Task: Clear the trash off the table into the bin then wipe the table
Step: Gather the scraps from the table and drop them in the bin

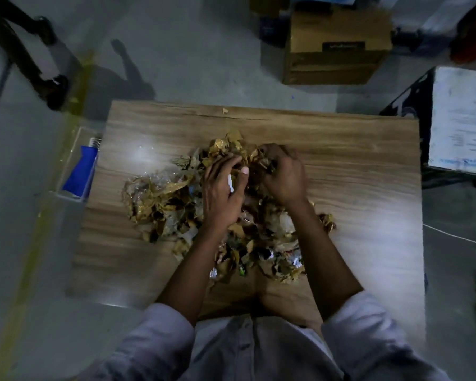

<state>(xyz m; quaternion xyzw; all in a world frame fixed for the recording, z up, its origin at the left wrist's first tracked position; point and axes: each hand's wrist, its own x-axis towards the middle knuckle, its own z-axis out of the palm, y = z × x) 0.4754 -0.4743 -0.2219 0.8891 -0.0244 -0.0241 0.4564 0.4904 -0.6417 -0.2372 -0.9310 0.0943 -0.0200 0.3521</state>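
1. Trash heap of crumpled gold, brown and silvery wrappers and scraps (165,199) is lying in the middle of the light wood-grain tabletop (355,174), spreading from its centre toward the near edge.
2. The left hand (223,191) is resting on the trash heap, its fingers reaching over the far scraps and curling round them, with the thumb closing in from the side against a small white bit.
3. The right hand (283,177) is sitting just beside the left, its fingers bending down into the top of the trash heap and gripping a bunch of gold wrappers.
4. Both forearms are crossing over the near part of the trash heap, coming out of pale rolled-up shirt sleeves (162,339).
5. One small tan scrap (225,110) is lying alone near the far edge of the tabletop, well apart from the rest.
6. A clear-walled bin (68,196) is standing on the grey floor just beside the left edge of the tabletop, with a blue object (80,171) lying inside it.
7. A brown cardboard box (335,48) is sitting on the floor beyond the far edge.
8. A white printed sheet stack (462,119) is resting on a dark stand to the right.
9. Another person's dark-trousered legs (25,50) are showing at the upper left, next to a yellow floor line (30,257).
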